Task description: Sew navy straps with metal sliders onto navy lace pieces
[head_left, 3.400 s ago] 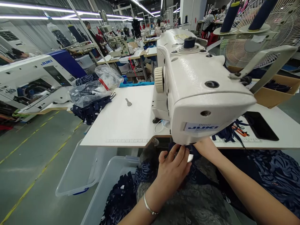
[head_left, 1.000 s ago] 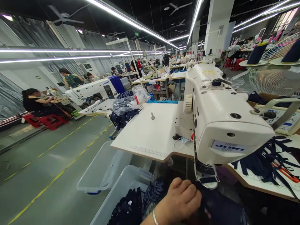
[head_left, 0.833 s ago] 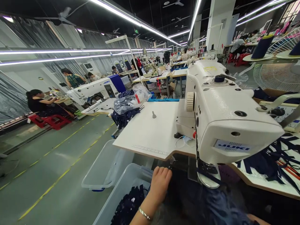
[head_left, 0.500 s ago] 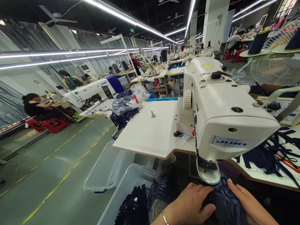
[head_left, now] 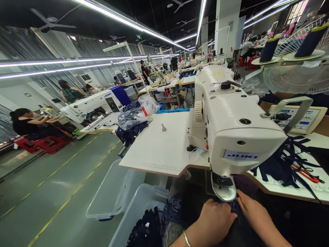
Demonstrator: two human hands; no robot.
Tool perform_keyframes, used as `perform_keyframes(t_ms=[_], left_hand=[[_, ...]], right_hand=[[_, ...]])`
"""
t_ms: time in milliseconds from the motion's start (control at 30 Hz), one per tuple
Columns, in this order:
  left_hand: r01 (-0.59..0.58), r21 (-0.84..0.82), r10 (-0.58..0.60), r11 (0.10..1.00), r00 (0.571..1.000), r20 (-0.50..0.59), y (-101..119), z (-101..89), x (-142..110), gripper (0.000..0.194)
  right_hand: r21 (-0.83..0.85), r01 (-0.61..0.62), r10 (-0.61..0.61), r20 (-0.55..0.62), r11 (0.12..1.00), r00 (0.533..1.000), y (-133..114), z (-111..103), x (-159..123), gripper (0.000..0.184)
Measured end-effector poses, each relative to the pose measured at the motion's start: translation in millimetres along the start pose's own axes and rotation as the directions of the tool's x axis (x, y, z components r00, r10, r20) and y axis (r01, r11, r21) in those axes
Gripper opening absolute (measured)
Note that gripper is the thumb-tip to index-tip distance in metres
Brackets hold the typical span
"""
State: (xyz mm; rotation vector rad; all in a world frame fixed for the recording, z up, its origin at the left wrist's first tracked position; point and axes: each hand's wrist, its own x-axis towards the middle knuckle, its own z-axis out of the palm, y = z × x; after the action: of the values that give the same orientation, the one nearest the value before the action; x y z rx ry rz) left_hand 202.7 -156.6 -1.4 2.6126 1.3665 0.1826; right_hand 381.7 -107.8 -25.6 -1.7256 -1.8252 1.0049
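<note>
A white Juki sewing machine (head_left: 231, 116) stands on a white table (head_left: 159, 147). Under its head, a silver arm plate (head_left: 224, 190) sticks out toward me. My left hand (head_left: 215, 219), with a bracelet on the wrist, is curled over dark navy patterned fabric (head_left: 235, 211) just below that plate. My right hand (head_left: 253, 212) lies beside it, fingers pressing the same fabric, fingertips near the plate. Both hands touch the cloth close to the needle area, which the machine head hides.
A clear plastic bin (head_left: 133, 223) at lower left holds dark fabric pieces (head_left: 144, 231); another clear bin (head_left: 110, 195) sits beside it. Navy strips (head_left: 282, 164) and orange scissors (head_left: 307, 173) lie on the table's right. A plastic bag (head_left: 133, 115) rests at far left. Other workers sit at machines.
My view rose from the machine's underside to the room. My left hand reached briefly toward the bin, then came back; my right hand joined it on the fabric under the plate.
</note>
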Motion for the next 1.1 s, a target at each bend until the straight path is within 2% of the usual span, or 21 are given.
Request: perform_keyframes(t_ms=[100,167,233,300,400,467,500,533,567,600,667,700,733,767,800,833,867,933,967,1000,1100], left_hand=[[0.082,-0.033,-0.082,0.996,0.997,0.017,1,-1.5,5,0.035],[0.075,-0.036,-0.073,0.997,0.996,0.054,2,1.6,6,0.026],[0.053,-0.032,-0.05,0.998,0.995,0.081,2,8.2,5,0.022],[0.042,-0.041,-0.037,0.998,0.993,0.109,3,15.3,4,0.019],[0.102,-0.063,-0.094,0.993,0.989,0.115,3,15.4,1,0.022],[0.172,-0.16,-0.169,0.972,0.985,0.036,1,3.5,-1,0.046],[0.189,-0.27,-0.202,0.944,0.979,-0.019,-1,-5.9,-2,0.062],[0.162,-0.408,-0.205,0.898,0.977,-0.062,-3,-17.0,-3,0.067],[0.095,-0.541,-0.149,0.836,0.987,-0.057,-6,-29.1,-4,0.059],[0.054,-0.651,-0.087,0.757,0.996,-0.018,-8,-41.5,-6,0.046],[0.07,-0.773,-0.016,0.63,0.997,0.077,-13,-65.0,-10,0.035],[0.076,-0.79,-0.022,0.608,0.997,0.079,-15,-75.1,-11,0.036],[0.07,-0.78,-0.059,0.621,0.997,0.043,-16,-83.7,-11,0.036],[0.053,-0.744,-0.123,0.667,0.992,-0.04,-17,-90.5,-11,0.033],[0.029,-0.673,-0.186,0.739,0.969,-0.161,-17,-95.5,-9,0.028],[0.007,-0.56,-0.213,0.828,0.929,-0.304,-18,-98.8,-8,0.022],[-0.001,-0.413,-0.2,0.911,0.875,-0.442,-17,-100.4,-6,0.016],[-0.007,-0.111,-0.065,0.994,0.779,-0.624,-16,-100.5,-2,0.015],[-0.022,-0.002,0.016,1.0,0.763,-0.646,-16,-99.6,-2,0.018],[-0.055,0.065,0.083,0.996,0.776,-0.626,-15,-98.7,-1,0.021],[-0.146,0.092,0.172,0.985,0.873,-0.457,-11,-96.7,-4,0.027]], right_hand=[[0.323,-0.062,0.062,0.011,0.944,0.998,-16,-6,-3,0.051],[0.406,-0.037,0.043,-0.007,0.913,0.999,-22,-2,-7,0.054],[0.312,0.045,-0.024,-0.071,0.949,0.997,-19,7,-9,0.055],[0.1,0.097,-0.086,-0.105,0.99,0.991,-13,16,-10,0.052],[-0.129,0.134,-0.14,-0.044,0.983,0.989,-8,14,-11,0.041],[-0.133,0.18,-0.176,0.044,0.975,0.983,-16,0,-16,0.033],[-0.101,0.221,-0.21,0.112,0.97,0.971,-23,-9,-20,0.031],[-0.044,0.284,-0.269,0.215,0.958,0.939,-32,-20,-26,0.03],[0.009,0.351,-0.337,0.303,0.936,0.891,-42,-31,-31,0.03],[0.043,0.412,-0.401,0.342,0.91,0.85,-51,-42,-37,0.026],[0.058,0.488,-0.482,0.292,0.871,0.826,-65,-59,-46,0.029],[0.038,0.544,-0.536,0.237,0.838,0.81,-70,-65,-48,0.033],[0.002,0.606,-0.597,0.176,0.795,0.783,-72,-69,-48,0.035],[-0.052,0.666,-0.658,0.116,0.744,0.744,-73,-71,-46,0.033],[-0.116,0.707,-0.705,0.06,0.698,0.706,-73,-71,-43,0.031],[-0.178,0.722,-0.732,0.009,0.669,0.681,-73,-69,-39,0.029],[-0.225,0.712,-0.736,-0.038,0.665,0.675,-73,-67,-34,0.028],[-0.245,0.652,-0.689,-0.111,0.717,0.716,-73,-60,-27,0.029],[-0.215,0.624,-0.654,-0.125,0.752,0.746,-73,-56,-25,0.03],[-0.167,0.599,-0.619,-0.127,0.783,0.775,-74,-53,-24,0.031],[0.015,0.508,-0.504,-0.104,0.861,0.857,-72,-47,-26,0.033]])
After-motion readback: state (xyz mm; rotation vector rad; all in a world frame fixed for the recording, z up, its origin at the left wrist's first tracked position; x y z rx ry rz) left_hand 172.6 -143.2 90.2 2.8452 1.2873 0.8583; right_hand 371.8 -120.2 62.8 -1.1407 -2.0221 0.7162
